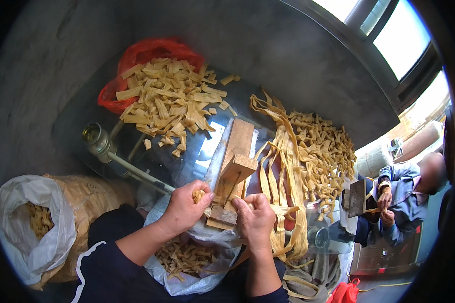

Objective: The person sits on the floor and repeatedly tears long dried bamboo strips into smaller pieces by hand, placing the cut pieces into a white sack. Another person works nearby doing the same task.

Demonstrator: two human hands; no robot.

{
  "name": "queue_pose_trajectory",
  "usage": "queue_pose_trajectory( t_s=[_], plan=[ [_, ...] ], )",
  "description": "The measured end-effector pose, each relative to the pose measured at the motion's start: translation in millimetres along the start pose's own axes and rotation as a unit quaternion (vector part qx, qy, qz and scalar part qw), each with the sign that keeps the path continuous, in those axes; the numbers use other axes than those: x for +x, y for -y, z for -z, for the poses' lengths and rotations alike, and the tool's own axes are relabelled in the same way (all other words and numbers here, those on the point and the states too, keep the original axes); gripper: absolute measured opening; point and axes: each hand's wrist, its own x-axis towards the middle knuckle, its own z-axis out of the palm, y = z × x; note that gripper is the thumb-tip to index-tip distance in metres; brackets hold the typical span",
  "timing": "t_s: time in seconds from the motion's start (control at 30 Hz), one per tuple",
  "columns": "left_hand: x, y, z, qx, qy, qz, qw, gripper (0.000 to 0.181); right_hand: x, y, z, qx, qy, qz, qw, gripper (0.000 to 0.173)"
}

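My left hand (187, 204) is closed around a bunched piece of pale yellow strip (198, 195) at the left of a wooden stand. My right hand (256, 216) pinches a long, flat strip (284, 209) on the other side. Between them is the wooden stand (239, 132), a plank with an upright block (238, 169) and a thin metal rod or blade (232, 188) by it. Whether one strip joins both hands behind the block is hidden. More long yellow strips (288, 159) hang and lie to the right of the stand.
Cut flat pieces (167, 94) spill from a red plastic bag (155, 47). Many knotted pieces (322, 151) lie at right. A white bag (197, 282) on my lap and a lined sack (87, 200) hold more. A glass-topped table (174, 163) bears these heaps. Another person (402, 193) sits at right.
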Motion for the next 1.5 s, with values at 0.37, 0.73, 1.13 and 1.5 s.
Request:
queue_pose_trajectory(
  t_s=[0.37, 0.73, 1.13, 1.5],
  plan=[
    [-46, -39, 14, -0.073, 0.086, -0.102, 0.988, 0.022, -37, 18, 1, -0.031, 0.088, 0.392, 0.915, 0.021],
    [-53, -31, 22, -0.309, 0.556, -0.013, 0.771, 0.035, -36, 26, 27, 0.082, 0.235, 0.144, 0.958, 0.014],
    [-30, -35, 34, 0.164, 0.160, -0.428, 0.875, 0.032, -57, 4, 3, 0.460, 0.324, -0.333, 0.756, 0.016],
    [-39, -24, 35, 0.145, 0.193, -0.236, 0.941, 0.035, -67, 13, 5, 0.161, 0.174, 0.014, 0.971, 0.015]
  ],
)
